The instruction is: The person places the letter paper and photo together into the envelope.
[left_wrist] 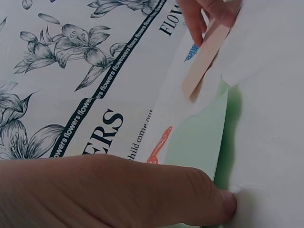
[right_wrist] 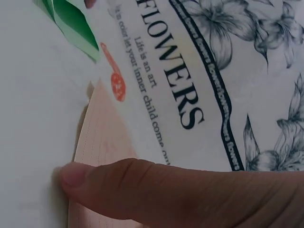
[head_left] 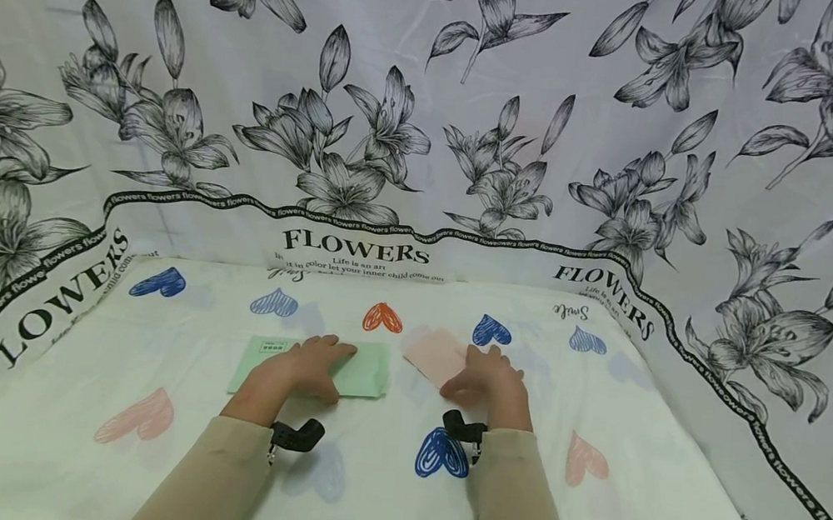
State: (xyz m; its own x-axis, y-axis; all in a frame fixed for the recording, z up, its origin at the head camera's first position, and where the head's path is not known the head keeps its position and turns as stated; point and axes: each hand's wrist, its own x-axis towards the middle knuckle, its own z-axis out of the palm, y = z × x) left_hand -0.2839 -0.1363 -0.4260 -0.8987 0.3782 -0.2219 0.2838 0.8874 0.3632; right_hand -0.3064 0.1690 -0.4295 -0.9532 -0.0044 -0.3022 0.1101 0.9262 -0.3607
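Note:
A green envelope (head_left: 368, 370) with a small printed box lies on the white cloth. My left hand (head_left: 310, 367) spans it and grips it, thumb at the near edge (left_wrist: 216, 199) and fingers towards the far side. In the right wrist view the envelope's right end (right_wrist: 76, 26) gapes. To its right is a sheet of pink lined paper (head_left: 437, 357), apart from the envelope. My right hand (head_left: 484, 375) pinches this paper by its right part, with the thumb (right_wrist: 95, 183) along the near edge. My palm hides the rest of the sheet.
A white cloth (head_left: 379, 491) printed with coloured hearts covers the surface. Behind it and at both sides hangs a curtain (head_left: 498, 268) with black flowers and lettering. A black wrist camera mount (head_left: 297, 434) sits on the left wrist, another (head_left: 462, 428) on the right.

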